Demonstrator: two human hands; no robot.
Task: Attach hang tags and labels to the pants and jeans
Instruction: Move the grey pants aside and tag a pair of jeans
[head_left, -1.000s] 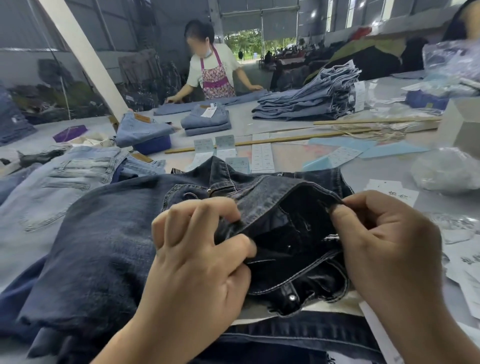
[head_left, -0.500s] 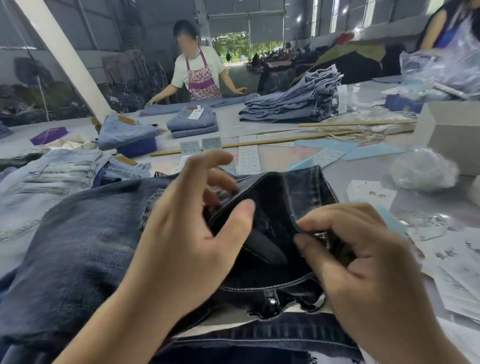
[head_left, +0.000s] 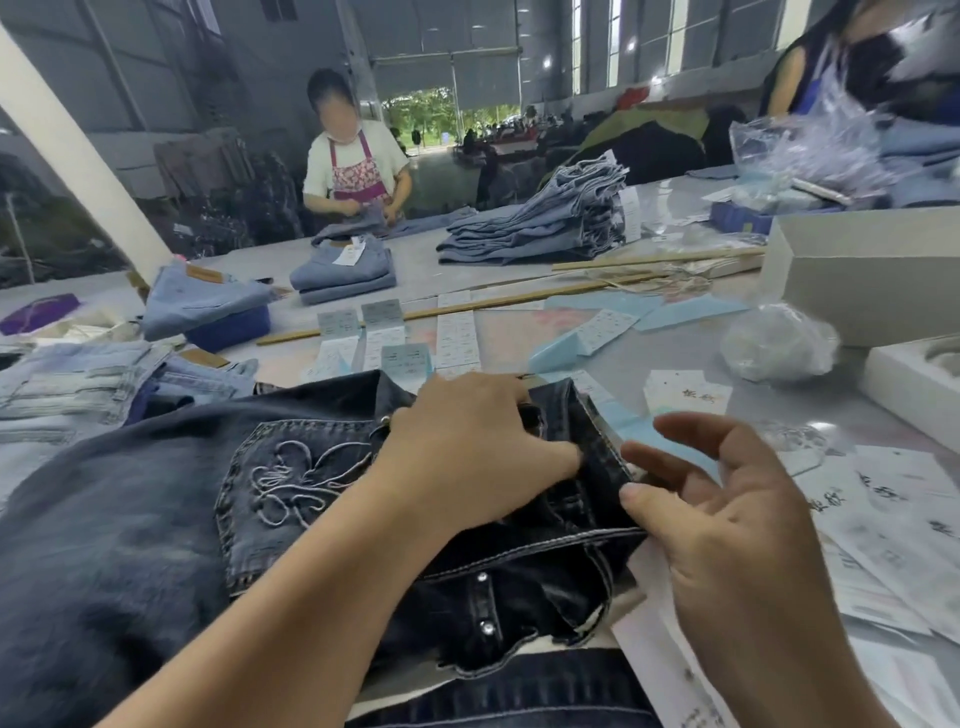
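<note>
Dark jeans (head_left: 156, 519) lie under both hands. Left hand (head_left: 467, 447) is laid flat on the waistband (head_left: 597, 447), fingers straight; right hand (head_left: 727, 525) hovers just beside, loosely spread, holding nothing. Waistband should be held taut before a hang tag (head_left: 685, 397), beyond the right hand, is fetched.

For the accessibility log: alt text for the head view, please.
A left hand presses on the waistband of dark jeans on a table, while the right hand hovers open beside it. White hang tags lie nearby.
</note>
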